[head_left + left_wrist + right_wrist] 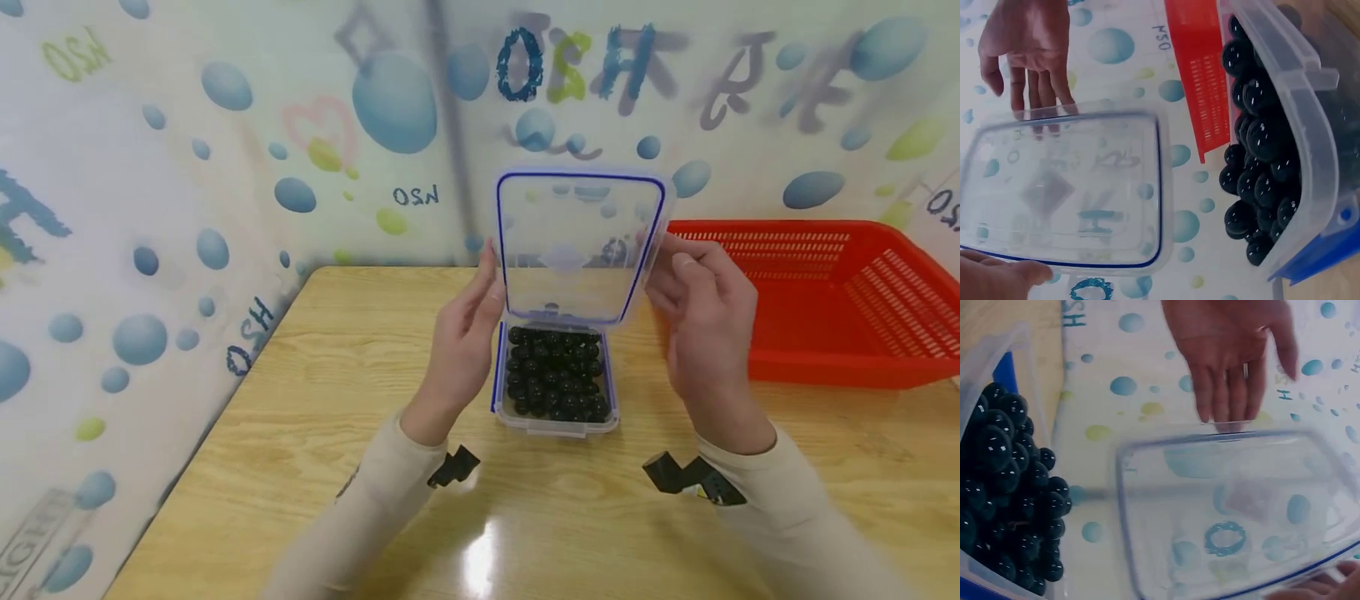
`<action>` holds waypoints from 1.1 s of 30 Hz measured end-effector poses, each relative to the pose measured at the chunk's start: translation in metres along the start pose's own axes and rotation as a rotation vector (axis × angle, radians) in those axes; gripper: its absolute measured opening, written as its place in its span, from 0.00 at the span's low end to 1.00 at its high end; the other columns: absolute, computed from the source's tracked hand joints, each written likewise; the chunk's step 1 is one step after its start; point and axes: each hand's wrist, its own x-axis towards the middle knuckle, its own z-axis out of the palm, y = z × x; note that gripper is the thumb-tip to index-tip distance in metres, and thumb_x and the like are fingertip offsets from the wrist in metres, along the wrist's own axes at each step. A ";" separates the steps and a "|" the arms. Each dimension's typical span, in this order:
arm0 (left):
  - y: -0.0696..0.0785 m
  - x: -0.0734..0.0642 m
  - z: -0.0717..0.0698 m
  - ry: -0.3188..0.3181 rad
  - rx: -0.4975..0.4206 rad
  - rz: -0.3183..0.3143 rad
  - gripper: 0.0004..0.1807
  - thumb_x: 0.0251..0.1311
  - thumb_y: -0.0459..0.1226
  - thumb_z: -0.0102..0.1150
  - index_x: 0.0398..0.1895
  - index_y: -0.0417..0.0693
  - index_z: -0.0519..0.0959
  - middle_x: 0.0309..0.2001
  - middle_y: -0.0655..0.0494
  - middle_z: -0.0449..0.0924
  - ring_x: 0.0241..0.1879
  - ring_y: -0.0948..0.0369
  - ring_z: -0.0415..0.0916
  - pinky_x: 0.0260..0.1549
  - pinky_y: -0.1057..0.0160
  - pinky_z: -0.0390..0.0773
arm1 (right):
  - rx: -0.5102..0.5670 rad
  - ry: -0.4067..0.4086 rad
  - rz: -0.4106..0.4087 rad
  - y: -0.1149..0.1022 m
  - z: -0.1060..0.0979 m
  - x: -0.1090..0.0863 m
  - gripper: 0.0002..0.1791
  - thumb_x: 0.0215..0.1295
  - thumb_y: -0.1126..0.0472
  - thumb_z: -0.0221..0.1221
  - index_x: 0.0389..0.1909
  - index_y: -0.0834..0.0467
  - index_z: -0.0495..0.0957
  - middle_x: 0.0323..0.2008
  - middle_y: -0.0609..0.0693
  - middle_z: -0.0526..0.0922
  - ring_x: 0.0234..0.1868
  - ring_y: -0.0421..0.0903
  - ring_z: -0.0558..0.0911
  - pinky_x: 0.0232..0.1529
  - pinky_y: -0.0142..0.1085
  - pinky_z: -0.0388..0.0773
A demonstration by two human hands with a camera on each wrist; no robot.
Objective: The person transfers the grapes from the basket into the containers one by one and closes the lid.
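Observation:
A clear plastic lid [573, 242] with a blue seal is held tilted up between both hands, above the far side of a clear box [558, 427]. The box stands on the table, filled with shiny dark round balls [555, 375], perhaps fruit. My left hand [467, 342] touches the lid's left edge with its fingertips. In the right wrist view, that left hand [1232, 356] shows straight fingers and a thumb apart from the lid. On the right edge rest the fingers of my right hand [705, 317]. The left wrist view shows this right hand [1029, 37] with extended fingers partly behind the lid's rim.
A red plastic basket [847, 367] stands on the right of the wooden table [360, 367], beside my right hand. Behind the table rises a pale wall covering [390, 200] with blue and green spots and letters. Black cameras sit on both wrists.

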 end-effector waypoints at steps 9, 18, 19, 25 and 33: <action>-0.012 -0.004 0.001 0.063 -0.304 0.121 0.40 0.77 0.56 0.32 0.69 0.25 0.56 0.73 0.40 0.51 0.73 0.54 0.51 0.69 0.55 0.56 | 0.259 -0.155 -0.095 0.021 -0.005 0.001 0.08 0.73 0.72 0.48 0.38 0.68 0.76 0.61 0.65 0.75 0.65 0.59 0.70 0.59 0.39 0.75; -0.033 -0.015 -0.006 0.034 -0.292 -0.124 0.30 0.66 0.23 0.46 0.71 0.26 0.53 0.73 0.40 0.51 0.72 0.52 0.53 0.68 0.60 0.57 | 0.122 -0.393 0.073 0.053 -0.025 -0.002 0.25 0.67 0.83 0.43 0.60 0.60 0.72 0.78 0.50 0.45 0.76 0.46 0.44 0.66 0.35 0.62; -0.036 -0.016 -0.006 0.006 -0.265 -0.164 0.31 0.65 0.21 0.46 0.71 0.25 0.52 0.73 0.39 0.50 0.72 0.52 0.53 0.67 0.60 0.58 | 0.082 -0.388 0.096 0.058 -0.027 -0.002 0.27 0.67 0.83 0.43 0.63 0.61 0.69 0.78 0.50 0.44 0.76 0.46 0.44 0.67 0.35 0.60; -0.051 -0.023 -0.004 -0.171 -0.010 -0.405 0.36 0.64 0.24 0.46 0.74 0.28 0.46 0.73 0.37 0.49 0.70 0.51 0.56 0.64 0.60 0.63 | -0.204 -0.400 0.343 0.085 -0.037 -0.002 0.35 0.68 0.80 0.44 0.75 0.64 0.51 0.78 0.53 0.43 0.76 0.49 0.43 0.72 0.40 0.48; -0.057 -0.026 -0.001 -0.244 0.253 -0.465 0.38 0.61 0.25 0.52 0.73 0.27 0.48 0.73 0.38 0.49 0.71 0.53 0.51 0.65 0.60 0.59 | -0.335 -0.445 0.456 0.103 -0.044 -0.004 0.37 0.69 0.79 0.45 0.77 0.65 0.46 0.78 0.56 0.42 0.76 0.51 0.44 0.73 0.45 0.45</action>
